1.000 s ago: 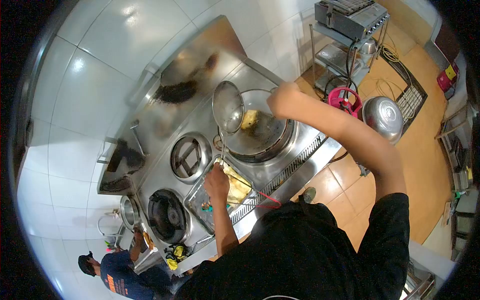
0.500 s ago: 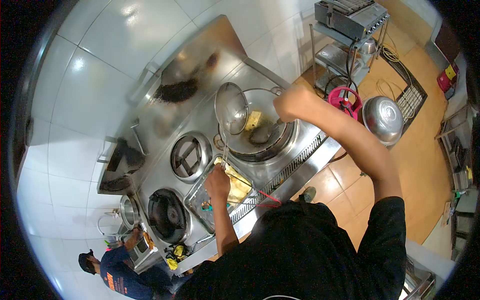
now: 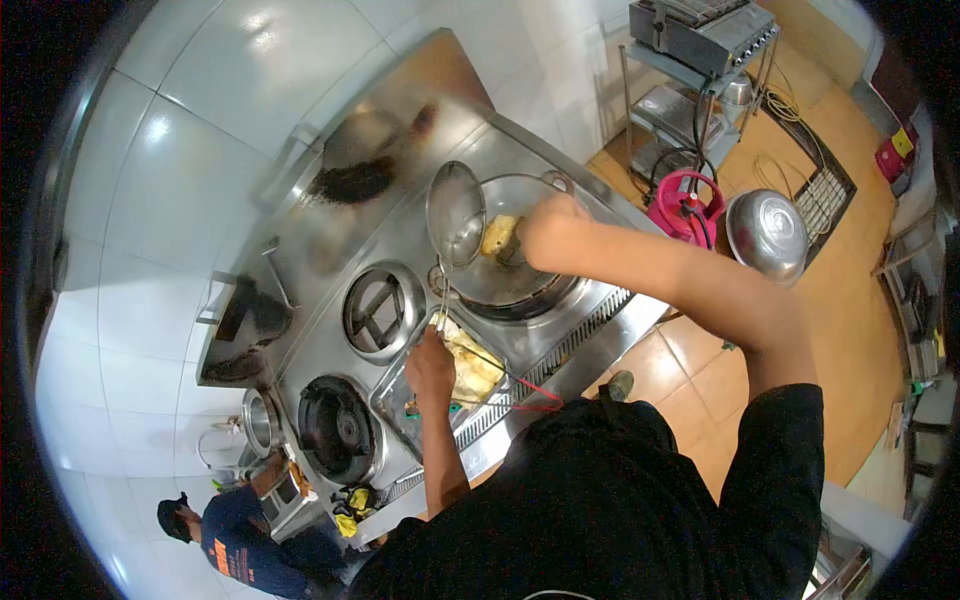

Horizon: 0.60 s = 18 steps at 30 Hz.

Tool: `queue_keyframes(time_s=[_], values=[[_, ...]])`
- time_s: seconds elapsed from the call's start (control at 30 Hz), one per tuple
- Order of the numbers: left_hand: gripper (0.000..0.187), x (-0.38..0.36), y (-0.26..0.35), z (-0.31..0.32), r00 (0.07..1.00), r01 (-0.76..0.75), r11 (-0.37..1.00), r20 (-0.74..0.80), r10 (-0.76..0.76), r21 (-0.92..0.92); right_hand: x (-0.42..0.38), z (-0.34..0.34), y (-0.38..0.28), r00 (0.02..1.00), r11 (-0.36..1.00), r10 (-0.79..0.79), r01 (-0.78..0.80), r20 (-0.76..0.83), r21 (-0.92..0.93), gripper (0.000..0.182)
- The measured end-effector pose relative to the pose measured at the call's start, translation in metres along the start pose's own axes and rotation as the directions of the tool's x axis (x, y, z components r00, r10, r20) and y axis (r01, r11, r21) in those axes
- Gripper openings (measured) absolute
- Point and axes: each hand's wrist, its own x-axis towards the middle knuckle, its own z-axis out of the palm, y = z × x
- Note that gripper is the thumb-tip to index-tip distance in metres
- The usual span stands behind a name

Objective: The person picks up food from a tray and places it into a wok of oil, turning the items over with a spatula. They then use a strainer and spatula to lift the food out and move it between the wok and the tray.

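My left hand (image 3: 430, 368) is closed round the wire handle of a mesh strainer (image 3: 456, 215), whose round basket is tilted at the left rim of a wok (image 3: 500, 288). Over the wok my right hand (image 3: 553, 235) is clenched on a utensil with a dark head (image 3: 510, 252); its handle is hidden by the fist. A yellow piece of food (image 3: 497, 236) lies in the wok, against the dark head. Below the strainer, a metal tray (image 3: 392, 398) holds more pale yellow food (image 3: 474, 362). A thin red-ended tool (image 3: 540, 395) lies across the tray.
An uncovered burner (image 3: 383, 312) and a blackened pan (image 3: 338, 428) are on the steel stove to the left. Another person (image 3: 240, 530) works at lower left. A pink gas cylinder (image 3: 685, 210), an upturned metal bowl (image 3: 767, 238) and a grill on a rack (image 3: 700, 35) stand right.
My right hand has moved left over the wok with the utensil. The food has shifted left, nearer the strainer. The strainer and my left hand have moved slightly left.
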Motion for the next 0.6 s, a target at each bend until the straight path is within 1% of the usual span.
queue_keyframes(time_s=[0.03,0.07,0.1,0.13,0.17,0.23,0.27,0.3,0.33,0.37,0.43,0.47,0.53,0.57,0.6], values=[[0.020,0.000,-0.003,0.003,1.000,0.015,1.000,-0.012,-0.015,0.002,-0.002,0.004,0.000,0.998,0.999,0.002,0.001,-0.058,0.041,0.020],[0.019,0.001,-0.006,0.005,0.999,0.032,1.000,-0.025,-0.031,0.002,-0.003,0.010,0.004,0.998,0.999,-0.001,0.003,-0.061,0.034,0.020],[0.019,0.003,-0.009,0.008,0.999,0.039,0.999,-0.025,-0.039,0.000,-0.010,0.013,0.011,0.984,0.995,-0.080,0.087,-0.157,0.039,0.018],[0.021,0.005,-0.014,0.011,0.999,0.003,1.000,-0.044,-0.003,-0.002,-0.017,0.016,0.014,0.955,0.984,-0.159,0.174,-0.249,0.040,0.017],[0.023,0.006,-0.018,0.012,0.997,-0.037,0.999,-0.063,0.037,-0.004,-0.024,0.015,0.017,0.955,0.984,-0.162,0.177,-0.247,0.039,0.017],[0.024,0.008,-0.020,0.011,0.996,-0.063,0.998,-0.066,0.063,0.008,-0.037,0.014,0.026,0.895,0.963,-0.221,0.264,-0.386,0.061,0.015],[0.025,0.009,-0.019,0.011,0.994,-0.088,0.996,-0.071,0.089,0.018,-0.029,0.014,0.022,0.897,0.964,-0.215,0.258,-0.385,0.064,0.015],[0.025,0.009,-0.016,0.010,0.993,-0.093,0.996,-0.074,0.094,0.016,-0.012,0.014,0.012,0.954,0.988,-0.095,0.126,-0.286,0.094,0.017],[0.025,0.008,-0.014,0.006,0.994,-0.097,0.995,-0.054,0.097,0.003,0.003,0.017,0.005,0.983,0.994,0.029,-0.009,-0.183,0.112,0.021],[0.025,0.009,-0.012,0.003,0.994,-0.100,0.995,-0.034,0.100,-0.008,0.014,0.025,0.001,0.982,0.993,0.033,-0.011,-0.187,0.115,0.021],[0.024,0.009,-0.013,0.000,0.993,-0.117,0.993,-0.029,0.116,-0.011,0.013,0.035,0.001,0.962,0.993,-0.036,0.065,-0.270,0.101,0.020],[0.024,0.008,-0.013,0.000,0.991,-0.130,0.991,-0.018,0.130,-0.016,0.013,0.041,0.005,0.961,0.993,-0.032,0.062,-0.274,0.104,0.020],[0.023,0.007,-0.013,-0.001,0.992,-0.120,0.993,-0.031,0.120,-0.012,-0.021,0.036,0.018,0.891,0.975,-0.140,0.200,-0.431,0.096,0.017],[0.023,0.006,-0.013,0.000,0.994,-0.102,0.995,-0.037,0.102,-0.011,-0.021,0.040,0.022,0.891,0.976,-0.138,0.198,-0.433,0.096,0.017],[0.023,0.005,-0.014,0.000,0.994,-0.102,0.995,-0.037,0.101,-0.011,-0.020,0.044,0.025,0.855,0.972,-0.132,0.210,-0.501,0.104,0.017]])
